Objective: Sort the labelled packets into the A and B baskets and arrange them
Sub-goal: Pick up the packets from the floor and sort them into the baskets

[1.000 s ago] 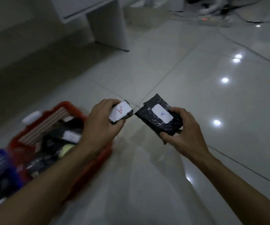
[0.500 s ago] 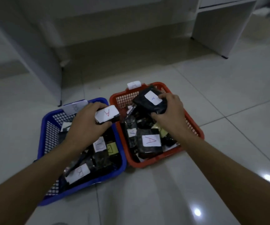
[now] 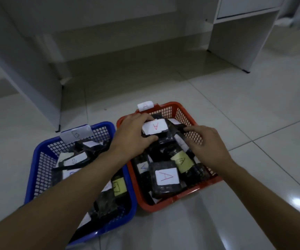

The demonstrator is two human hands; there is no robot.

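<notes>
Step in hand, by my reading: placing an A packet into the red basket (image 3: 187, 112), the one tagged A on its far rim. The blue basket (image 3: 37, 159), tagged B, sits just beside it on the left, edges near or touching.

Left hand (image 3: 133, 136) reaches across the blue basket and grips a dark packet (image 3: 155, 128) with a white label marked with a red A. Fingers curl over its far edge and the thumb lies under its near edge. The packet is over the far half of the red basket, on or just above the other packets; I cannot tell whether it is resting yet.

Right hand (image 3: 206, 143) is over the right side of the same basket, fingers extended toward a black packet (image 3: 179, 126) that lies just right of the labelled one. It seems to touch or press, not to grip; contact is not clear. The two hands are apart, with the held packet between them.

More A packets fill the near half of the red basket, among them a large one (image 3: 165, 177) with a white label.

Next move likely calls for letting the packet down flat, label up, then nudging neighbours into line so nothing rides over the rim.
</notes>
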